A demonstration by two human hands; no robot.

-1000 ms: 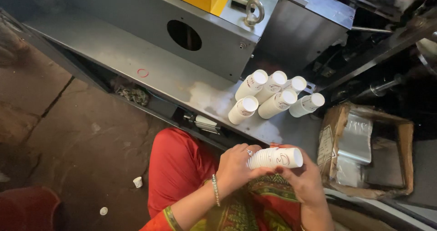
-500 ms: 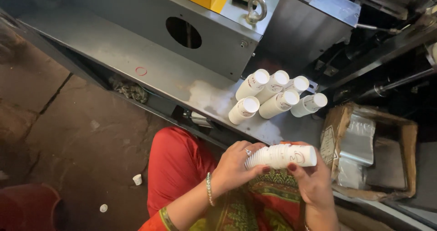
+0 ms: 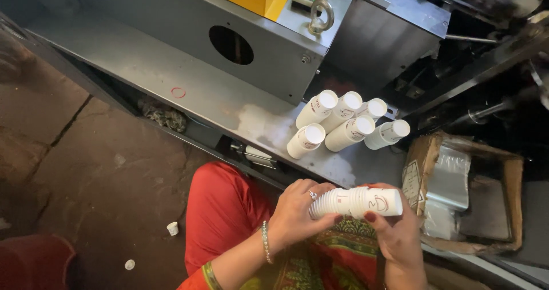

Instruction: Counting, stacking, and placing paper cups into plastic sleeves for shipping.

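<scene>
Two hands hold one stack of white paper cups (image 3: 355,202) sideways over the person's lap, its ribbed rims pointing left and a small red mark on the outermost cup at the right. The left hand (image 3: 297,213) cups the rim end, fingers curled and closed around it. The right hand (image 3: 396,233) supports the base end from below, fingertips pressed on the stack. Five more cup stacks (image 3: 343,125) lie side by side on the grey metal shelf (image 3: 189,84) beyond, near a cardboard box (image 3: 466,195).

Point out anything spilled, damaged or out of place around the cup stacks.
Two small white paper cups lie loose on the brown stone floor, away from the white cup stacks on the grey metal machine shelf. Nothing looks damaged.
</scene>
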